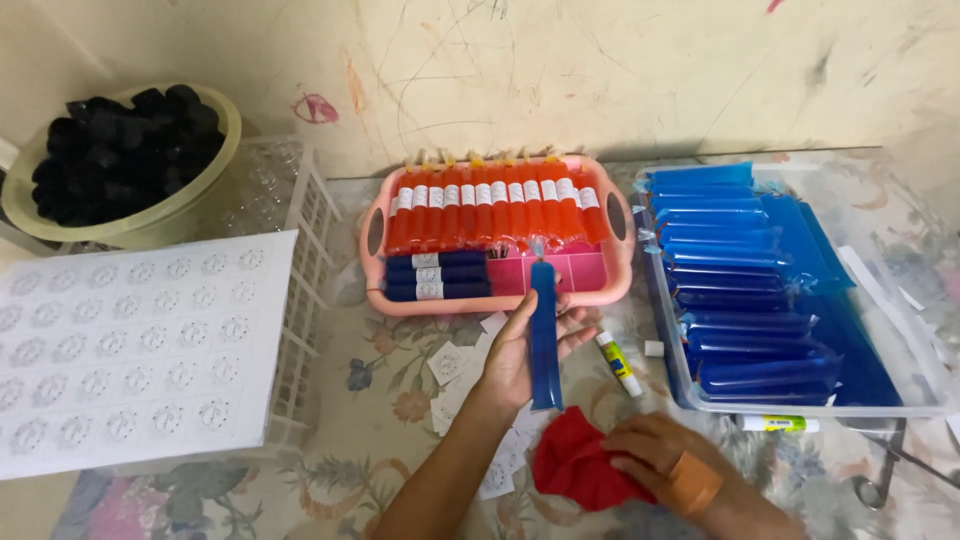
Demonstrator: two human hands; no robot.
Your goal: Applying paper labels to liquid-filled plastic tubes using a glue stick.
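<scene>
Left hand (520, 355): mine, fingers curled round a long blue ice pop (544, 335), held upright over the counter.
Right hand (665, 452): mine, lying flat and open on a red cloth (575, 465), gripping nothing.
Counter (380, 400): floral covering, small paper labels scattered under my left hand.
Near objects: a glue stick (619, 364) just right of the pop; another (778, 424) by the clear bin (925, 385) of blue pops.
Behind: pink tray (610, 285) with orange and dark pops.
Left: sticker sheet (130, 350) on a white rack.
Room: scribbled wall.
</scene>
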